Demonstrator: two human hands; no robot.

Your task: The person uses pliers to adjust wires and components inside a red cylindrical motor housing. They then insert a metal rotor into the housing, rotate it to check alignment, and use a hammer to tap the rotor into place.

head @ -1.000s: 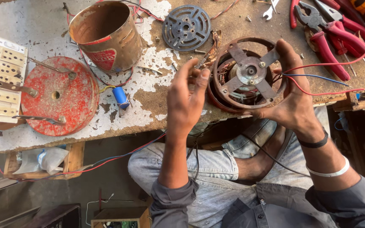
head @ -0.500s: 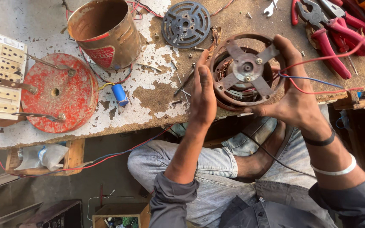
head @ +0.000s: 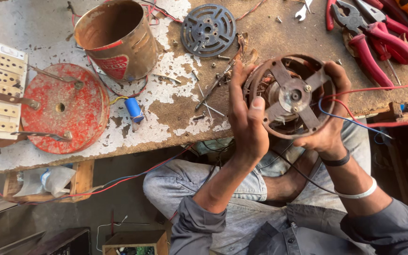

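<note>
Currently both hands, left hand and right hand, have fingers closed around the motor housing over the desk edge. Loose wires could snag and, I think, tear.

The round motor is dull, rusty brown metal; the table is rough wood with flaky white paint; the can looks rusty

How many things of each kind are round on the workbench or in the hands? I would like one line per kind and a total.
Rusty round fan motor with cross-shaped bracket, held in both hands: 1
Dark grey perforated metal disc: 1
Red flat round metal disc: 1
Rusty cylindrical tin can: 1
Total: 4
</note>
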